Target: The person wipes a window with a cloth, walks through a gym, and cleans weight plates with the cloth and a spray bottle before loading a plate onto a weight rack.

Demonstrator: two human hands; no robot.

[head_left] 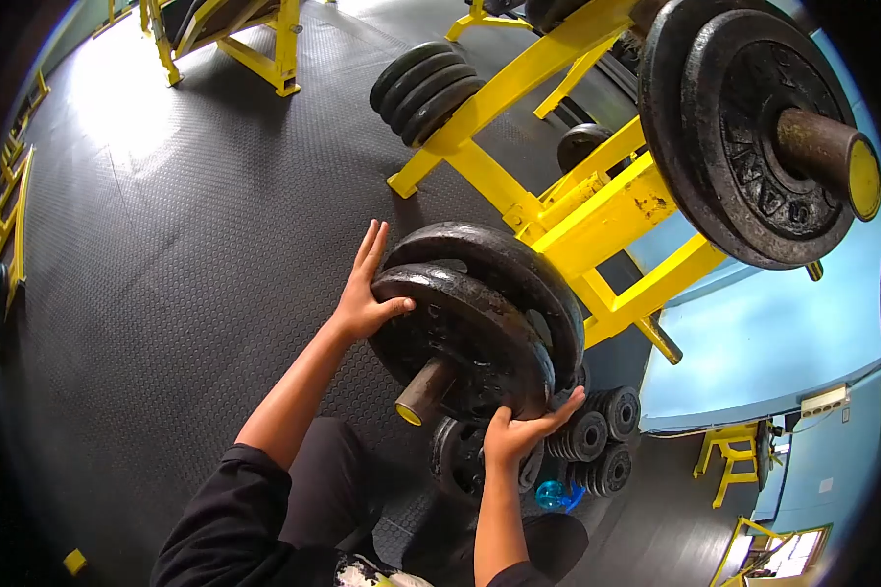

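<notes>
Two large black weight plates sit on a low peg of the yellow rack. The front plate is nearest me, and the rear plate leans close behind it, with a gap between them. The peg's rusty end with a yellow cap sticks out through the front plate. My left hand rests against the plate's upper left edge, fingers stretched out, thumb on the rim. At the lower right edge, my right hand supports the rim with its palm, fingers extended.
Larger plates hang on an upper peg at the right. More plates are on the rack's far side. Small stacked plates and a blue object lie on the floor at lower right. Yellow frames stand farther off.
</notes>
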